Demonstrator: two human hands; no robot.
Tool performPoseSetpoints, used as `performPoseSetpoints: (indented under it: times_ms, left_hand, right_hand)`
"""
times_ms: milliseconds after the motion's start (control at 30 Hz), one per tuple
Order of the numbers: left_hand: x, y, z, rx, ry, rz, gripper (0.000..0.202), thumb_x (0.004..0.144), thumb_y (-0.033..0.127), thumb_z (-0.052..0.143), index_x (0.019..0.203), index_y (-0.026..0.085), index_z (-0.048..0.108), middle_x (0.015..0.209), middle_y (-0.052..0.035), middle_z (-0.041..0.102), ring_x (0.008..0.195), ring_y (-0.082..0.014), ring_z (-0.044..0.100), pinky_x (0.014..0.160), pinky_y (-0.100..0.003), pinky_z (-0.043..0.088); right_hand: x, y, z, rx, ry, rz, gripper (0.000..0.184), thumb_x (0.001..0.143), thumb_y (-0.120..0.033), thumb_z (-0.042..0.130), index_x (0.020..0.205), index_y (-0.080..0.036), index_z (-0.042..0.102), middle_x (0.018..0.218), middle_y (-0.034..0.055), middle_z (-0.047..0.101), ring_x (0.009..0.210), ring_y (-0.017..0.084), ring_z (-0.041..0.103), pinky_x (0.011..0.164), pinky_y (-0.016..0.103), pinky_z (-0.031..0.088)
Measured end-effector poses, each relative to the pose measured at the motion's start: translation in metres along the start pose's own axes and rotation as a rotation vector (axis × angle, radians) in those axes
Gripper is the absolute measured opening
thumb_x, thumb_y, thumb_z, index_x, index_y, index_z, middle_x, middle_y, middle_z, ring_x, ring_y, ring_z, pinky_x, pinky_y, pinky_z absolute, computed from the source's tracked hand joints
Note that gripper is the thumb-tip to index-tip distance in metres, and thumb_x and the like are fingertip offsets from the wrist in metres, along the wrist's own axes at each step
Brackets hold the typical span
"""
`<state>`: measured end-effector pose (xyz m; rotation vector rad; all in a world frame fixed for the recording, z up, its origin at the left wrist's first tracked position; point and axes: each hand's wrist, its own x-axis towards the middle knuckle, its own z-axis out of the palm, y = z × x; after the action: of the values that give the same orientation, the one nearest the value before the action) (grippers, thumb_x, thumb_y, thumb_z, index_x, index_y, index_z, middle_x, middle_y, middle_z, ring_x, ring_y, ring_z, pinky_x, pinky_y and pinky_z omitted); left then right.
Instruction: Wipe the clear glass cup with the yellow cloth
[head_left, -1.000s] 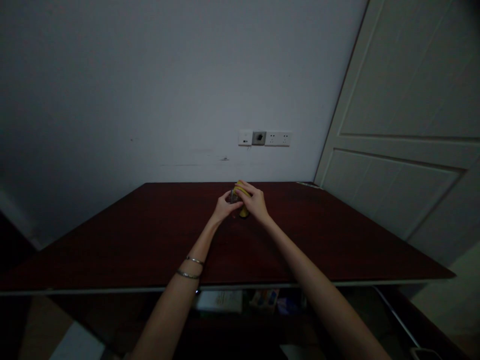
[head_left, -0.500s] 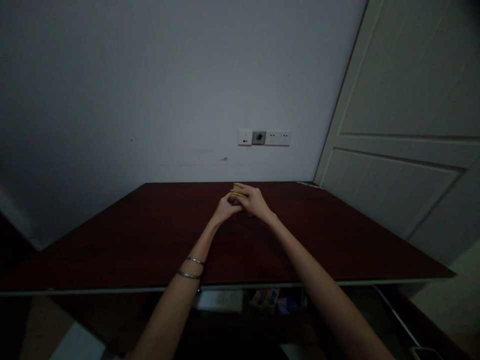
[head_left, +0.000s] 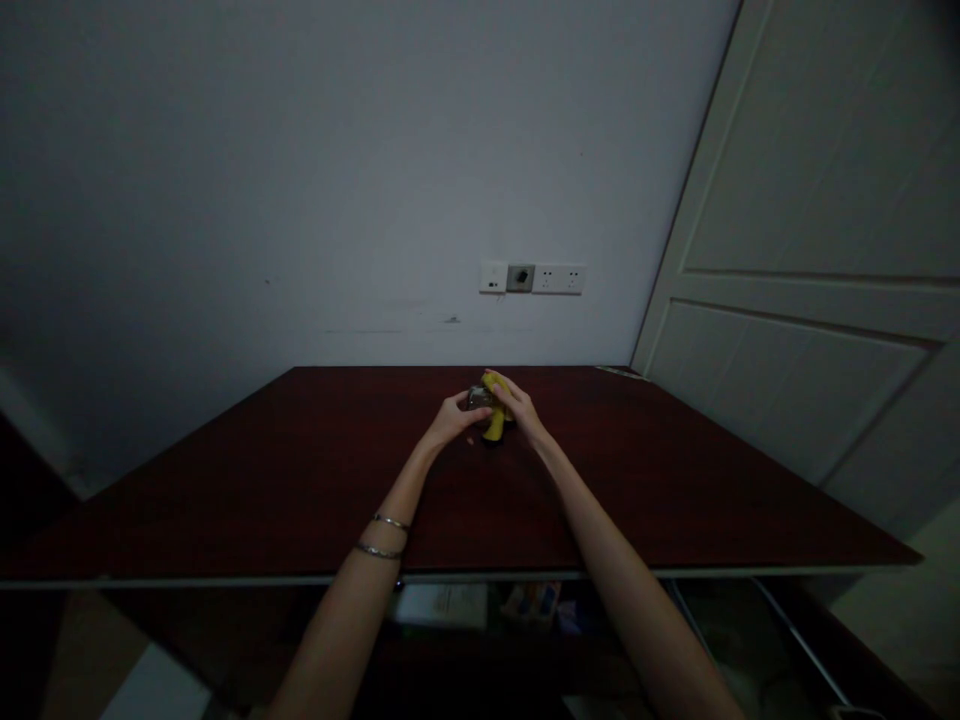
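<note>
My left hand (head_left: pixel 452 416) is wrapped around the left side of a small clear glass jar (head_left: pixel 478 399) over the far middle of the dark red table. My right hand (head_left: pixel 521 408) grips a yellow piece (head_left: pixel 493 381) at the jar's upper right; whether it is a lid or a cloth is unclear. Below the fingers, a second yellow patch (head_left: pixel 493 426) with a dark lower end shows; I cannot tell if both are one thing. A tiny pinkish bit (head_left: pixel 470 440) lies on the table near the left thumb.
The dark red table (head_left: pixel 300 470) reaches back to a pale wall with socket plates (head_left: pixel 532 278). A white panelled door (head_left: pixel 810 350) stands on the right. A flat strip (head_left: pixel 619 372) lies at the back right corner. Below the tabletop sit a pale box (head_left: pixel 441 605) and colourful packets (head_left: pixel 532 600).
My right hand has shifted slightly right and down with the yellow piece, from over the jar to its right side. More of the jar and the lower yellow patch now show.
</note>
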<state>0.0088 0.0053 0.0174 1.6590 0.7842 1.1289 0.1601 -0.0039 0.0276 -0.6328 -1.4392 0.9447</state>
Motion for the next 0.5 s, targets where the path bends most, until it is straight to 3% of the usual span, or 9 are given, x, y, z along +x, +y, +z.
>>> performPoseSetpoints:
  times_ms: [233,500]
  left_hand:
    - [-0.003,0.003,-0.003,-0.095,-0.002,-0.123,0.05,0.064,0.052,0.061,0.088,0.008,0.056,0.061,-0.0021,0.057,0.04,-0.0093,0.051,0.036,-0.023,0.047]
    - [-0.002,0.0,0.0,-0.048,0.012,-0.206,0.05,0.066,0.056,0.058,0.084,0.009,0.055,0.053,0.0,0.055,0.036,-0.0089,0.049,0.036,-0.023,0.045]
  right_hand:
    - [-0.01,-0.009,-0.003,-0.014,-0.19,0.051,0.079,0.056,-0.028,0.073,0.127,-0.028,0.039,0.128,0.0033,0.047,0.111,0.021,0.049,0.093,0.033,0.04]
    - [-0.011,0.011,0.008,-0.098,-0.024,0.005,0.083,0.052,-0.029,0.075,0.126,-0.02,0.039,0.125,0.0096,0.049,0.11,0.022,0.05,0.096,0.036,0.038]
